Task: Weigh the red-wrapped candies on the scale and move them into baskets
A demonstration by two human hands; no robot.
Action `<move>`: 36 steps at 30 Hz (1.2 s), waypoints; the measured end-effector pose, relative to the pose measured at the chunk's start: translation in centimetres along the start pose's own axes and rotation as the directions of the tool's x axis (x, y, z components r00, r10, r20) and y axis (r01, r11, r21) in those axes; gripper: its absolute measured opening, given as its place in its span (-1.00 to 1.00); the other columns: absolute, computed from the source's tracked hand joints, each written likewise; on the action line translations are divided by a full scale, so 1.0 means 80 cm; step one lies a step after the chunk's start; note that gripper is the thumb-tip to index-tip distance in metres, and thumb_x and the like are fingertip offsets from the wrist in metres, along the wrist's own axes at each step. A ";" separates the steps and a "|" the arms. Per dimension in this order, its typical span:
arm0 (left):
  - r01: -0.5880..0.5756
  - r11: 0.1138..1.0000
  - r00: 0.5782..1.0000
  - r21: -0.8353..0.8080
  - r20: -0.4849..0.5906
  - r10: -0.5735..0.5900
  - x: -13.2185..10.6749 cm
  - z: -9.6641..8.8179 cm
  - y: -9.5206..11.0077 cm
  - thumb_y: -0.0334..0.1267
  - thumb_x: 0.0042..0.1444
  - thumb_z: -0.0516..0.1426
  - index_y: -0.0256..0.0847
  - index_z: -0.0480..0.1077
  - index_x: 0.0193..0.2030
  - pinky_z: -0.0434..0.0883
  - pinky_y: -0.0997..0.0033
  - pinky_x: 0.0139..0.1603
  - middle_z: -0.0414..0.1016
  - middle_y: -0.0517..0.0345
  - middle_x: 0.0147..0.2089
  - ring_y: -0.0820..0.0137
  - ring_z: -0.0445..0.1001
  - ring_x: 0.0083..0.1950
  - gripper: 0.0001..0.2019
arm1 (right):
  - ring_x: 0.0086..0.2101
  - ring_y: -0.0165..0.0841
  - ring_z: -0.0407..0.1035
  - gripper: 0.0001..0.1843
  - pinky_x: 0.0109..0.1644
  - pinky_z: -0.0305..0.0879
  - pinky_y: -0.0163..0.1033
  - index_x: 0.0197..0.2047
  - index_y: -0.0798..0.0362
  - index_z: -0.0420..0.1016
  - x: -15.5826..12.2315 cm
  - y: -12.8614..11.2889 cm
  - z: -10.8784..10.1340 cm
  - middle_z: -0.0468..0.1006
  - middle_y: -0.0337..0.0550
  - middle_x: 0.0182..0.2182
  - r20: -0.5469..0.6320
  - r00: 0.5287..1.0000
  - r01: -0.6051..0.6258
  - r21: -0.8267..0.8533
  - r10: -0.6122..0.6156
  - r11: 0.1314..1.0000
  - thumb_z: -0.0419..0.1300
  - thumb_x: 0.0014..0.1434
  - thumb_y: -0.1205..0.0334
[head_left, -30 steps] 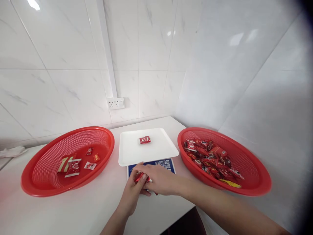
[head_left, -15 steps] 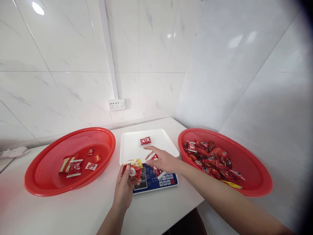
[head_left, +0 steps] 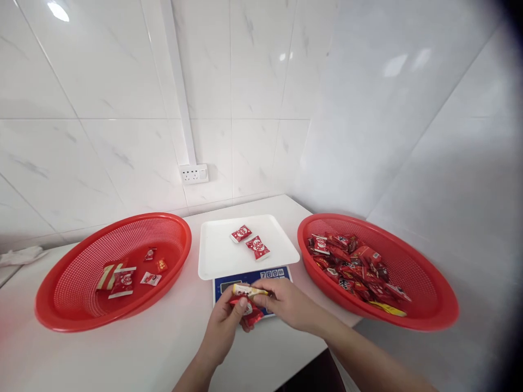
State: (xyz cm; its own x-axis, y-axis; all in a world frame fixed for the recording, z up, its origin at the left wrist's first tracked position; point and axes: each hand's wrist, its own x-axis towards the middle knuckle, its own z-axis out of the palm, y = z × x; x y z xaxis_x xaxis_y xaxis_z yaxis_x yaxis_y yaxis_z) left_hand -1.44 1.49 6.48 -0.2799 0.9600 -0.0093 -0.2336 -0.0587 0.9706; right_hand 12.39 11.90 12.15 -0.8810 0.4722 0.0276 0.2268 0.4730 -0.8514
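Just in front of the scale's keypad, my left hand (head_left: 220,326) is closed around a red snack packet (head_left: 254,314). A yellow-and-white snack packet (head_left: 243,290) sits above it, held between both hands. The fingers of my right hand (head_left: 288,302) pinch that packet's right end. Beyond my hands, the white weighing tray (head_left: 210,261) carries two red-and-white packets, a smaller-looking one (head_left: 241,233) and a nearer one (head_left: 258,247). Part of the blue scale panel (head_left: 218,287) is hidden under my hands.
A red plastic basket (head_left: 53,321) at left holds several snack packets, including a red one (head_left: 122,282). At right, another red basket (head_left: 443,310) holds a heap of mostly red packets (head_left: 359,267). A tiled wall with a power socket (head_left: 194,173) stands behind the table.
A second red-and-white packet now lies on the tray, let go by my right hand. The first packet there has turned slightly. My right hand has come back to grip the yellow packet.
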 end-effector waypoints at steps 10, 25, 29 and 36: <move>0.019 1.000 0.993 -0.019 -0.115 -0.021 0.004 0.004 -0.004 0.06 0.03 0.14 -0.19 0.22 -0.07 0.20 0.57 -0.61 0.27 0.34 -0.54 0.54 0.25 -0.58 -0.56 | -0.43 -0.40 0.40 -0.52 -0.42 0.34 -0.31 0.12 0.02 0.29 0.049 0.009 -0.034 0.51 -0.12 -0.21 -0.287 0.953 -0.042 0.174 0.091 0.984 0.07 0.16 0.05; -0.139 0.955 0.979 0.260 -0.110 0.172 0.003 -0.003 -0.012 -0.07 -0.04 0.21 -0.20 0.38 -0.41 0.38 0.43 -0.32 0.39 0.17 -0.39 0.37 0.38 -0.33 -0.77 | -0.45 -0.43 0.37 -0.87 -0.40 0.21 -0.40 -0.32 0.08 0.48 -0.019 0.011 0.034 0.54 -0.24 -0.47 -0.118 0.978 -0.152 0.143 0.169 0.978 0.20 0.07 0.21; -0.036 0.994 0.999 0.104 -0.016 0.038 0.005 -0.008 -0.010 -0.04 -0.04 0.22 -0.23 0.33 -0.51 0.34 0.46 -0.42 0.32 0.22 -0.52 0.43 0.31 -0.45 -0.71 | -0.53 -0.48 0.34 -0.89 -0.46 0.20 -0.44 -0.39 0.09 0.46 -0.025 0.016 0.030 0.49 -0.28 -0.55 -0.038 0.988 -0.139 0.172 0.147 0.975 0.22 0.05 0.22; 0.068 0.986 0.997 0.155 -0.032 -0.063 -0.008 0.018 -0.003 0.06 -0.18 0.27 -0.22 0.48 -0.35 0.39 0.41 -0.41 0.46 0.15 -0.50 0.37 0.38 -0.50 -0.62 | -0.51 -0.47 0.36 -0.74 -0.45 0.28 -0.41 -0.29 0.09 0.51 -0.045 0.013 -0.006 0.49 -0.26 -0.53 -0.034 0.988 -0.136 0.239 0.148 0.961 0.22 0.05 0.07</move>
State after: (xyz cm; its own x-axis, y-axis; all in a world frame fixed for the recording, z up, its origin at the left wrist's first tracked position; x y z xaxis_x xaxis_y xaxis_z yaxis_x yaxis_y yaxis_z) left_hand 0.13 1.32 6.59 -0.2946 0.9524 -0.0786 -0.1047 0.0495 0.9933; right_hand 16.00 11.04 11.43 -0.8233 0.5618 -0.0809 0.2383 0.2127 -0.9476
